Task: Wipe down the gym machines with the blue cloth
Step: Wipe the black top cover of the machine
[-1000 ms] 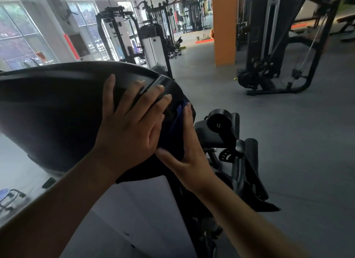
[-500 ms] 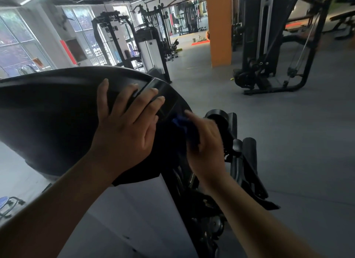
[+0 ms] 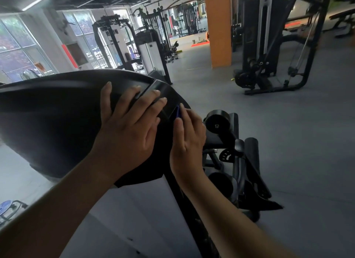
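Observation:
A large black rounded cover (image 3: 57, 119) of a gym machine fills the left and middle of the head view. My left hand (image 3: 128, 127) lies flat on its top with fingers spread. My right hand (image 3: 187, 138) presses against the cover's right edge with straight fingers. Only a thin strip of the blue cloth (image 3: 178, 111) shows, just above the fingertips, between the hand and the cover; the rest is hidden under the hand.
Black roller pads (image 3: 218, 121) and levers of the same machine stand just right of my right hand. A white panel (image 3: 138, 209) runs below the cover. An orange pillar (image 3: 219, 27) and other weight machines (image 3: 269, 46) stand farther off on the grey floor.
My right hand curled round the cloth and slid down the cover's edge, then came back up and flattened against it. My left hand stayed flat on the cover.

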Action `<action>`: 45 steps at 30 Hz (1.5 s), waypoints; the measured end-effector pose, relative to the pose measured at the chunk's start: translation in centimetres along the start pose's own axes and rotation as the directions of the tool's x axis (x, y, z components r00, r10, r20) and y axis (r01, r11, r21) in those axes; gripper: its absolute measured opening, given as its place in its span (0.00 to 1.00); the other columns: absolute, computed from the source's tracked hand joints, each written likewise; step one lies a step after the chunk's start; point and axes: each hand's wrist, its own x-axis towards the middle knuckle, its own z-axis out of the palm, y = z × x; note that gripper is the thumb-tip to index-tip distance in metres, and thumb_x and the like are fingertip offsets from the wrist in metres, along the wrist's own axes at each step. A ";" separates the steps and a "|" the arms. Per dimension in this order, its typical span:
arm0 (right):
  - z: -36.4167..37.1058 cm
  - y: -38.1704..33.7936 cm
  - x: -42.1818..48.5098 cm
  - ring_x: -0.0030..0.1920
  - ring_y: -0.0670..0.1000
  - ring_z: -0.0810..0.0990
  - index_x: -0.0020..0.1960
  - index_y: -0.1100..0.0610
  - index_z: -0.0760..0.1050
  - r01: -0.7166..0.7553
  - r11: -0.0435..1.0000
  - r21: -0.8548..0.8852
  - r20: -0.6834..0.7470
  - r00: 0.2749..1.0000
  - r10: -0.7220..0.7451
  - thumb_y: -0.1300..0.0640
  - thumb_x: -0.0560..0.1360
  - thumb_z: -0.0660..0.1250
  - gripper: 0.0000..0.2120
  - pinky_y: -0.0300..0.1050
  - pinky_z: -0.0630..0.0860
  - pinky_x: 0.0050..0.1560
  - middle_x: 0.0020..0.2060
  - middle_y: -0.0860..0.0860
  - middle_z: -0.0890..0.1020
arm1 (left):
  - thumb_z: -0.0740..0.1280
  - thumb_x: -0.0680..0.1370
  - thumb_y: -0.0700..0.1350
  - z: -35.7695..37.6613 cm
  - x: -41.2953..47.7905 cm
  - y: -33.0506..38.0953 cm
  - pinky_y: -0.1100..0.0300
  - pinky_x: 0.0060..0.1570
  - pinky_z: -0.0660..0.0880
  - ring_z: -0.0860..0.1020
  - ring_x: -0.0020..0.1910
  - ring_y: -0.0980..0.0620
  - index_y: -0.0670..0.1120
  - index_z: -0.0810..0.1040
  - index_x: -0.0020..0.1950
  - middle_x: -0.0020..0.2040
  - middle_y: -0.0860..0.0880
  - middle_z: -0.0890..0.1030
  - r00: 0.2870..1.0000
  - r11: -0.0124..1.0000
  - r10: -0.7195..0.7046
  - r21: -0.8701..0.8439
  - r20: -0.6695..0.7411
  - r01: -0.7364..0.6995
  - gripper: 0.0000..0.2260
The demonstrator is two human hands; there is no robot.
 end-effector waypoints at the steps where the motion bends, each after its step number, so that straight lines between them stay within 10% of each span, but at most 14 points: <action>1: 0.3 0.0 0.5 0.77 0.48 0.68 0.83 0.46 0.68 -0.015 1.000 0.027 -0.012 1.000 0.015 0.34 0.87 0.48 0.30 0.54 0.64 0.78 0.75 0.41 0.70 | 0.62 0.88 0.48 0.0 0.1 0.1 0.25 0.80 0.53 0.71 0.79 0.39 0.47 0.77 0.79 0.79 0.47 0.76 1.000 1.000 -0.006 0.003 0.005 0.006 0.19; 6: 1.5 -0.5 -1.8 0.86 0.39 0.47 0.88 0.45 0.53 -0.083 0.986 0.146 0.110 0.992 0.068 0.41 0.89 0.49 0.28 0.57 0.53 0.87 0.87 0.40 0.55 | 0.60 0.88 0.49 0.1 0.0 0.0 0.25 0.80 0.52 0.70 0.81 0.39 0.47 0.76 0.80 0.80 0.47 0.74 1.000 0.999 -0.006 0.035 0.021 0.005 0.20; 12: 1.7 0.3 2.1 0.80 0.40 0.67 0.84 0.48 0.65 -0.251 0.925 0.286 0.063 0.968 0.243 0.42 0.87 0.51 0.27 0.54 0.66 0.82 0.80 0.43 0.71 | 0.60 0.88 0.49 0.2 0.0 0.3 0.23 0.80 0.51 0.71 0.80 0.37 0.47 0.76 0.79 0.79 0.46 0.75 1.000 0.999 -0.010 0.040 0.014 0.010 0.20; 17: 1.6 -0.6 -3.0 0.85 0.39 0.52 0.87 0.48 0.58 -0.120 0.974 0.190 0.081 0.991 0.106 0.45 0.89 0.51 0.27 0.56 0.55 0.86 0.86 0.41 0.59 | 0.60 0.88 0.49 0.3 -0.1 0.4 0.23 0.80 0.50 0.70 0.81 0.38 0.47 0.76 0.80 0.80 0.46 0.75 0.999 0.998 -0.022 0.057 0.023 0.021 0.21; 22: 1.7 1.0 2.2 0.79 0.39 0.68 0.84 0.48 0.66 -0.277 0.909 0.311 0.051 0.960 0.275 0.41 0.87 0.51 0.28 0.53 0.66 0.82 0.79 0.43 0.72 | 0.60 0.88 0.48 0.1 0.2 0.9 0.24 0.81 0.49 0.70 0.81 0.38 0.45 0.77 0.78 0.79 0.44 0.76 1.000 0.999 -0.022 0.045 0.000 0.022 0.20; 27: 1.9 -0.2 -3.0 0.84 0.37 0.53 0.86 0.44 0.60 -0.187 0.954 0.234 0.070 0.982 0.175 0.44 0.89 0.51 0.26 0.52 0.55 0.86 0.85 0.39 0.60 | 0.62 0.87 0.46 0.5 0.1 1.3 0.26 0.81 0.55 0.69 0.82 0.37 0.45 0.79 0.77 0.78 0.42 0.76 0.999 0.999 0.037 0.036 0.016 -0.038 0.19; 32: 1.8 2.1 1.5 0.78 0.37 0.68 0.83 0.46 0.68 -0.347 0.882 0.320 0.067 0.936 0.344 0.42 0.87 0.53 0.26 0.52 0.65 0.82 0.79 0.41 0.72 | 0.61 0.88 0.48 0.7 0.4 1.6 0.28 0.82 0.55 0.67 0.83 0.37 0.44 0.80 0.76 0.79 0.42 0.76 0.995 0.996 0.089 0.019 0.040 -0.090 0.19; 38: 1.4 1.5 -2.8 0.85 0.37 0.50 0.87 0.42 0.58 -0.203 0.947 0.248 0.133 0.976 0.175 0.46 0.90 0.52 0.25 0.53 0.54 0.86 0.85 0.34 0.56 | 0.62 0.88 0.49 1.1 0.2 1.7 0.29 0.81 0.58 0.67 0.83 0.36 0.45 0.80 0.76 0.79 0.42 0.76 0.992 0.993 0.114 0.032 0.046 -0.115 0.19; 45: 0.9 3.3 -1.8 0.82 0.33 0.54 0.87 0.41 0.58 -0.353 0.892 0.283 0.212 0.930 0.301 0.45 0.90 0.52 0.25 0.51 0.55 0.86 0.84 0.33 0.59 | 0.64 0.87 0.48 1.4 0.4 1.6 0.31 0.81 0.60 0.69 0.82 0.36 0.45 0.82 0.74 0.78 0.43 0.77 0.993 0.994 0.111 0.017 0.025 -0.112 0.18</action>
